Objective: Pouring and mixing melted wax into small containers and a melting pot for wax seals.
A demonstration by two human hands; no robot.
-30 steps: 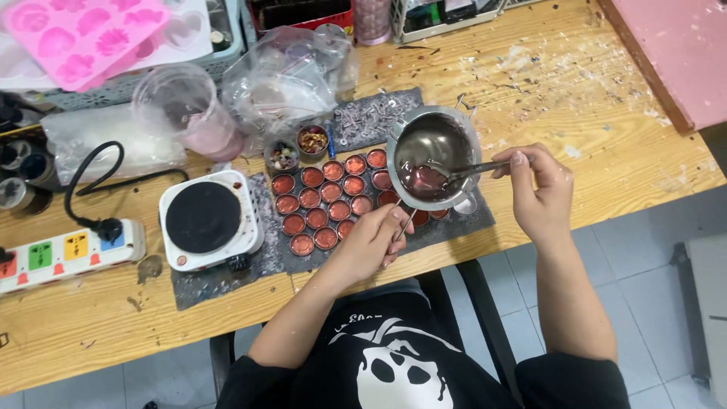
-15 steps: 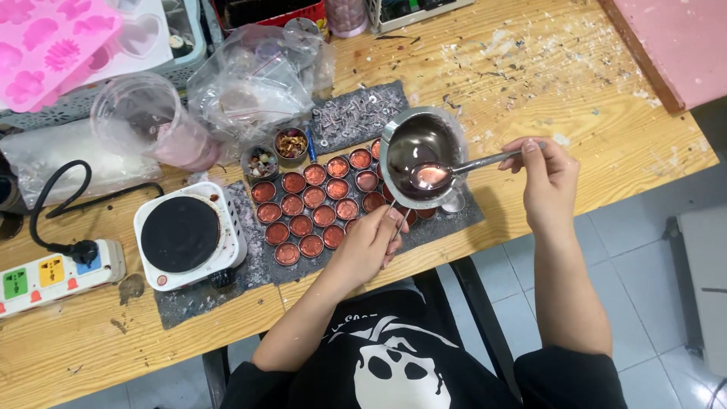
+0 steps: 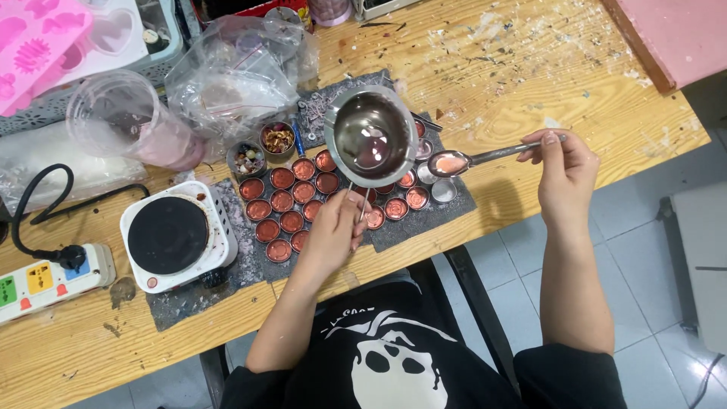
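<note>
Steel melting pot point(image 3: 372, 136) gripped in my left hand point(image 3: 333, 233), right hand point(image 3: 564, 170) pinching the long metal spoon point(image 3: 471, 160) of pink wax (filling round copper tins point(image 3: 291, 198)), steady tipping needed next

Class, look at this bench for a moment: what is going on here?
A person sits at a wooden table. The left hand holds a small metal pot by its handle above rows of little round tins filled with reddish stuff. The right hand holds a spoon with pinkish liquid beside the pot. A small hot plate sits to the left.
</note>
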